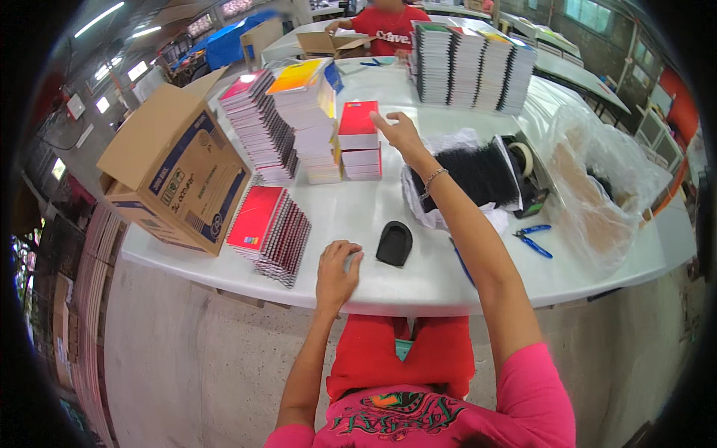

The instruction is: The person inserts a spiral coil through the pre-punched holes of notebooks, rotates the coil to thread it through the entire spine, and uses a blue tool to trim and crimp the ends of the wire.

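Note:
My left hand rests near the table's front edge, loosely bent, thumb apart from the fingers, nothing visible in it. To its left stands a stack of red-covered spiral notebooks. Reaching far forward, my right hand is open beside a pile of red-covered pads. Its thumb is at the pile's right edge; whether it touches cannot be told. No wire binding shows on that pile's visible sides. Between my arms lies a small black rounded tray-like piece. Under my right forearm is a bundle of black binding coils on white wrapping.
An open cardboard box stands at the left. Tall stacks with yellow covers and bound notebooks rise farther back. Blue-handled cutters and a clear plastic bag lie right. A person in red works across the table.

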### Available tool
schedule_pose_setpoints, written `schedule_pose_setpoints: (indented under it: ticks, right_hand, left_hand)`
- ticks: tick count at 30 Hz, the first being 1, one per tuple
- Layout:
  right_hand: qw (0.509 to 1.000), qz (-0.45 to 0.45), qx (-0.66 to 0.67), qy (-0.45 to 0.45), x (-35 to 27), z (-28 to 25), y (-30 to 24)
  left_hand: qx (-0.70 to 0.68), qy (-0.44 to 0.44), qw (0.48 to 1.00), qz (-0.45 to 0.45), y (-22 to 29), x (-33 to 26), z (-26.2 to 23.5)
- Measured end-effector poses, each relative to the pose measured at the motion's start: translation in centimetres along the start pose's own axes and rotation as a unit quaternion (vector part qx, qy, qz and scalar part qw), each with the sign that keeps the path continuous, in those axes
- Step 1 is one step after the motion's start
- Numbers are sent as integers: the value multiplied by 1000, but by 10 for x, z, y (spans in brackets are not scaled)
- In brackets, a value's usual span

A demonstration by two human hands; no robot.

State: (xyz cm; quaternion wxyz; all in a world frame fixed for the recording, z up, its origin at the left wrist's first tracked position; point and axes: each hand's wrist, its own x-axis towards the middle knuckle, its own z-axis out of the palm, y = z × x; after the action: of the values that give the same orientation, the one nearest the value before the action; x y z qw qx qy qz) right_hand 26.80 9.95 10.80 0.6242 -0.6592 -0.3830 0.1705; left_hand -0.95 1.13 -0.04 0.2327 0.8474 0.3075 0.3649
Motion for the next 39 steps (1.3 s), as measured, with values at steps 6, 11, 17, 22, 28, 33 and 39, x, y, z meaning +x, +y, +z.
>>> schedule_pose_setpoints:
  ticks: [6, 11, 17, 22, 28, 33, 39]
  right_hand:
    - [986, 64, 136, -74, 13, 14, 14]
    - [978, 59, 179, -89, 18, 8, 18]
    - [970, 79, 188, -129, 27, -10, 21]
    - [993, 1, 96, -76, -3, -26, 0]
    - [952, -11, -15, -305, -109, -74, -22]
    - [891, -111, -282, -338, -177, -87, 0]
    - [917, -216, -282, -182, -223, -84, -4]
  left_hand:
    - [10, 7, 1000, -9, 0, -2, -4]
    - [-12, 2, 1000, -12, -3, -3, -3]
    - [-2, 3, 1000, -1, -1, -1, -1]
    - [8, 4, 1000, -1, -2, -2, -3]
    - [-267, 79, 950, -144, -12, 2, -13]
    - [-297, 66, 942, -143, 20, -2, -30]
    - [7, 9, 998, 66, 78, 4, -26]
